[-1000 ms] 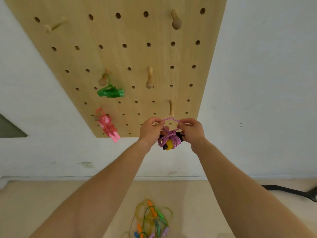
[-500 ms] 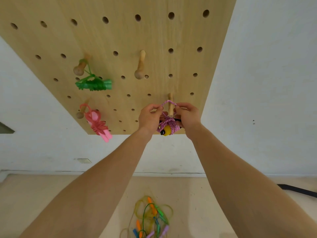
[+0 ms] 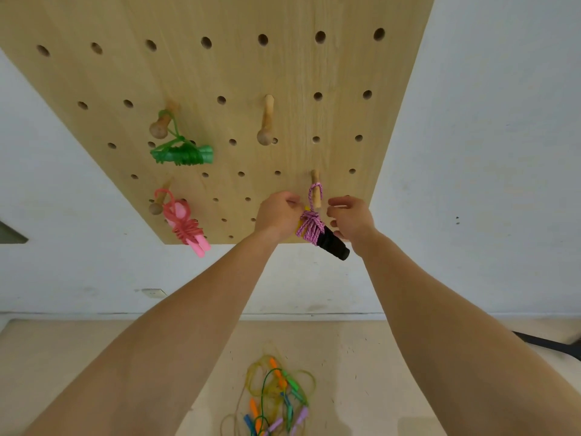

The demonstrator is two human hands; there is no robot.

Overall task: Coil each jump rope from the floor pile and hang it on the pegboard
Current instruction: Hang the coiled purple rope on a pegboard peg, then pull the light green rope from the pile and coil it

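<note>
The purple rope hung between both hands, its axis slanting toward the right hand, which was slack and empty. Grip of the left hand was indeterminate.

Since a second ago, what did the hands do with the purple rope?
The purple rope went up; its loop is now over the peg. The left hand and right hand let go of the loop. The green rope, pink rope and floor pile stayed put.
</note>
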